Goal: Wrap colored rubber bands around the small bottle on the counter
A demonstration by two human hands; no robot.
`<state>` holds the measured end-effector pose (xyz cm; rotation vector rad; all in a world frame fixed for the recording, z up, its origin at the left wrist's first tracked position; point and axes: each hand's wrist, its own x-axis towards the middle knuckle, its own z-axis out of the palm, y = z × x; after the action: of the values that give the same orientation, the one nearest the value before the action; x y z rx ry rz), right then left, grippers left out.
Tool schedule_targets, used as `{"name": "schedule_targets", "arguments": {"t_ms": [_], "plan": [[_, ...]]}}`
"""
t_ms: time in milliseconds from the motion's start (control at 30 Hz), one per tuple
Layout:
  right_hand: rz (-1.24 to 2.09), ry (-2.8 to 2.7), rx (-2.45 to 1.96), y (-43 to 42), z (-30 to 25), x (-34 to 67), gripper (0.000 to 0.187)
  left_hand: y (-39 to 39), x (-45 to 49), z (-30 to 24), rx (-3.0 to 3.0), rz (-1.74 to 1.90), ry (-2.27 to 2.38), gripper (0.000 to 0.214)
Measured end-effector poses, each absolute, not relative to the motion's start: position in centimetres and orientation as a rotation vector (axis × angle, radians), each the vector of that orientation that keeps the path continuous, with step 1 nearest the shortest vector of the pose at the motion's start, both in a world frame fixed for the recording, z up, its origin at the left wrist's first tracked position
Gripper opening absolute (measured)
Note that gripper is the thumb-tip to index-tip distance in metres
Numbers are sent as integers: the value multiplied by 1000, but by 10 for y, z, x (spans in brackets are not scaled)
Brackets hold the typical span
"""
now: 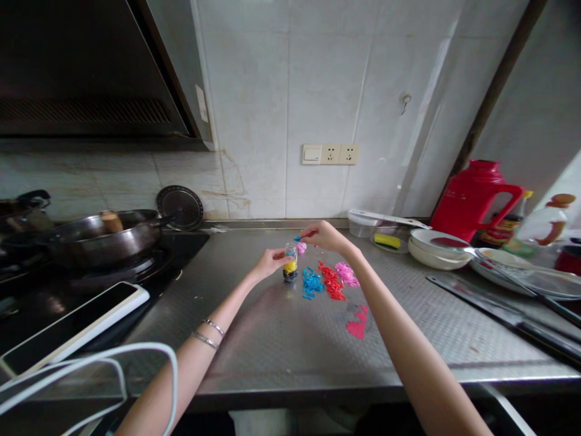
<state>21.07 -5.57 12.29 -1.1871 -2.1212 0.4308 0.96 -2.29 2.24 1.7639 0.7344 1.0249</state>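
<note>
My left hand [271,261] is closed around a small clear jar [290,266] standing upright on the steel counter. Dark pieces fill the jar's bottom, with yellow ones above and some blue near the top. Just above and right of its mouth, my right hand [323,235] pinches small blue pieces [297,238]. Below that hand lie a pile of blue pieces [312,283], a pile of red pieces [333,280] and a pile of pink pieces [347,274]. A pinkish-purple lump [301,248] sits behind the jar. Deep-pink flat bits [357,324] lie nearer the front.
At left, a pan [109,233] stands on the stove, near a white-edged device [75,327] with a white cable [170,357]. At right are a yellow sponge [387,241], bowls [438,257], a long knife [481,303] and a red thermos jug [469,200].
</note>
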Motion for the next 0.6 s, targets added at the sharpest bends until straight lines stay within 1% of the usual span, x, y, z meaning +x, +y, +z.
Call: {"name": "schedule_targets", "arguments": {"t_ms": [100, 233, 333, 467, 600], "plan": [[333, -2283, -1266, -50, 139, 197, 18, -24, 9, 24, 1792, 1022, 750, 38], [199, -2491, -1438, -45, 152, 180, 21, -25, 8, 25, 1807, 1001, 741, 38], [179, -2600, -1535, -42, 155, 171, 22, -25, 8, 25, 1811, 996, 725, 39], [193, -2643, -1517, -38, 154, 166, 21, -25, 8, 25, 1831, 994, 739, 34], [203, -2602, -1451, -41, 155, 166, 18, -27, 8, 27, 1815, 1007, 739, 36]]}}
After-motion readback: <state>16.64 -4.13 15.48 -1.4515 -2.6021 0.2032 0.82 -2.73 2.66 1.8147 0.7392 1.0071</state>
